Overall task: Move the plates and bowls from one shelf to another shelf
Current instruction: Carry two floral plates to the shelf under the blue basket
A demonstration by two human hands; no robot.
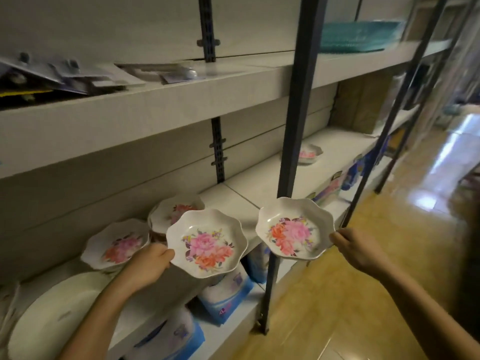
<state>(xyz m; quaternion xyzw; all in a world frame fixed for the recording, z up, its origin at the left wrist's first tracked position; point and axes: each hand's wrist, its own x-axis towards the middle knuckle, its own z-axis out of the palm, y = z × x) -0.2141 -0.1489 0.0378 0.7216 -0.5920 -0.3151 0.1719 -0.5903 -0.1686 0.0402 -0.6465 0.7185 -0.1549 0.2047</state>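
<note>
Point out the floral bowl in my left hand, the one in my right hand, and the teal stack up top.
Left-hand bowl (pixel 207 245), head view, flower centre.
Right-hand bowl (pixel 294 231), head view, flower centre.
Teal stack (pixel 358 36), head view, its side.

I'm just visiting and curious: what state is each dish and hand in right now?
Left hand: grip closed on the left floral bowl, held level.
Right hand: grip closed on the right floral bowl, held level.
Bowl stacks: resting on the shelf.
Far bowl: resting on that shelf.

Five floral bowls (pixel 207 244), two hands (pixel 149 263)
</note>
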